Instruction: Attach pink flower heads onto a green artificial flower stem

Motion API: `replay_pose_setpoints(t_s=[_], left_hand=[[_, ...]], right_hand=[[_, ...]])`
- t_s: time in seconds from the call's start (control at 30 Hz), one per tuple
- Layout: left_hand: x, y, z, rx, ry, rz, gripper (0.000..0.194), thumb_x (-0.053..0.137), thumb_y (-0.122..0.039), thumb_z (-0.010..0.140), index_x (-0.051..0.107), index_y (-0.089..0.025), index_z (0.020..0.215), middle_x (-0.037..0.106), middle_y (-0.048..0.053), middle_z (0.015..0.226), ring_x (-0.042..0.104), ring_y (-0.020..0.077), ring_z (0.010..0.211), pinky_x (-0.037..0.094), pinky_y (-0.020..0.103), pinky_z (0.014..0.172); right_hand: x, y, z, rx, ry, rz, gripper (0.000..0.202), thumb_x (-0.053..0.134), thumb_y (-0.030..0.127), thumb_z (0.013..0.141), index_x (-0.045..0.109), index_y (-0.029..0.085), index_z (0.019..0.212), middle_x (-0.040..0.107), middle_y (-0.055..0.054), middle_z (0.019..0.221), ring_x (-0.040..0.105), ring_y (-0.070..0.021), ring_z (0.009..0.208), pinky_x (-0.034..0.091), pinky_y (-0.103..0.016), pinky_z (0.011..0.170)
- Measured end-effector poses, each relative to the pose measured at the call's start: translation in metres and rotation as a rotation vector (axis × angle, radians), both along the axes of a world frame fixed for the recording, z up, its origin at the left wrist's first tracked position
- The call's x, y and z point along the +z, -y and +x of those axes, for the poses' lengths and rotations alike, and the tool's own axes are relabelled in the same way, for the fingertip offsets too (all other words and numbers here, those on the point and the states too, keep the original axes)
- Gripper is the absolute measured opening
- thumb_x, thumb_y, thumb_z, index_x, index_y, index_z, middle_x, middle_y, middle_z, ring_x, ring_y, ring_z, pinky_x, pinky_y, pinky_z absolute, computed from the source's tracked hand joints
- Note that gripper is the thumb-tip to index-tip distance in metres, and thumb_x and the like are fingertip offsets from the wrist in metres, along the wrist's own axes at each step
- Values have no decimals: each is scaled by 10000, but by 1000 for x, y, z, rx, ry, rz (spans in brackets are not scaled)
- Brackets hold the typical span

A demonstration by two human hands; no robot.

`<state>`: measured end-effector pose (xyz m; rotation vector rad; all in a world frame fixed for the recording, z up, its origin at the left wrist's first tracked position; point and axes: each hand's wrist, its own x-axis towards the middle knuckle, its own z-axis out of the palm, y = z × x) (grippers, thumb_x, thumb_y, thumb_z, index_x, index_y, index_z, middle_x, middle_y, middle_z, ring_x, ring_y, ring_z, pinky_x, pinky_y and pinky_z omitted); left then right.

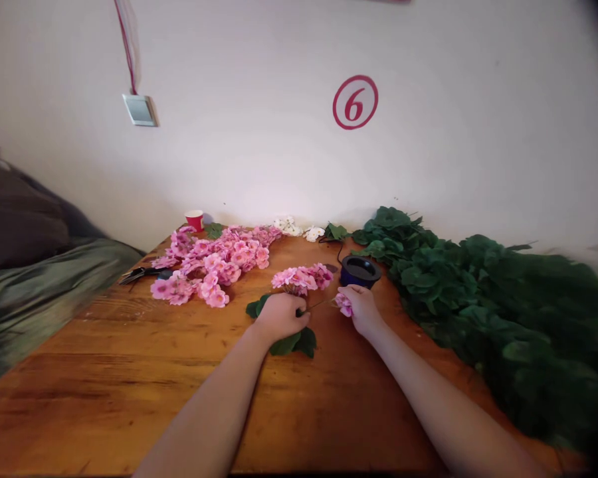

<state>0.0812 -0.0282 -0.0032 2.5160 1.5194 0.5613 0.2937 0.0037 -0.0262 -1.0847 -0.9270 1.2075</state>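
Note:
My left hand (282, 313) is closed over a sprig of green artificial leaves (290, 343), which stick out on both sides of it above the table. My right hand (363, 311) pinches a pink artificial flower (343, 304). A thin stem (321, 305) runs between the two hands. Just beyond my left hand is a pink blossom cluster (303, 279); whether it joins the sprig I cannot tell. Behind my right hand stands a dark blue round pot (359, 271) with a black cord.
Many pink flowers (224, 259) lie at the left of the wooden table (169, 392), beside dark-handled scissors (142, 273). A red paper cup (194, 220) and white flowers (289, 226) sit near the wall. Green leaves (458, 285) are heaped along the right side.

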Motion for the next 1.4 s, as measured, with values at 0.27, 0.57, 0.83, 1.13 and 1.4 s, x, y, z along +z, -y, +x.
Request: replay_pose_setpoints(t_s=[0.27,0.57,0.83,1.13,1.4], left_hand=[[-2,-5,-2,-126,-62,30,261,549,-350,847,640,-208,647,671,32,679,575,187,671,313,303,622],[-3,-7,-2,-129,-43,34,233,553,-299,820,615,-203,617,630,14,634,526,161,623,297,293,604],[-1,-7,-2,-125,-4,-1,202,549,-261,782,599,-191,599,590,6,602,470,144,582,279,287,584],[-9,-11,-1,-165,6,55,213,552,-262,765,512,-186,571,535,-13,563,444,134,573,253,277,574],[-8,-10,-1,-188,-2,64,222,556,-262,768,512,-187,563,533,-13,559,430,134,566,252,276,578]], right_hand=[[-6,-4,6,37,-30,-45,378,764,308,550,408,200,480,424,47,422,443,-92,418,205,-169,325],[-3,-6,11,102,-43,-77,359,775,310,554,439,196,503,371,72,406,391,-79,400,176,-174,341],[-6,-9,14,126,-47,-73,365,771,304,559,427,199,500,379,63,415,406,-87,421,155,-184,351],[-6,-11,17,176,-12,-84,410,783,353,558,401,215,501,375,57,429,348,-91,408,145,-225,371],[-7,-14,23,222,10,-100,364,767,334,580,430,214,509,391,51,442,287,-78,402,131,-239,399]])
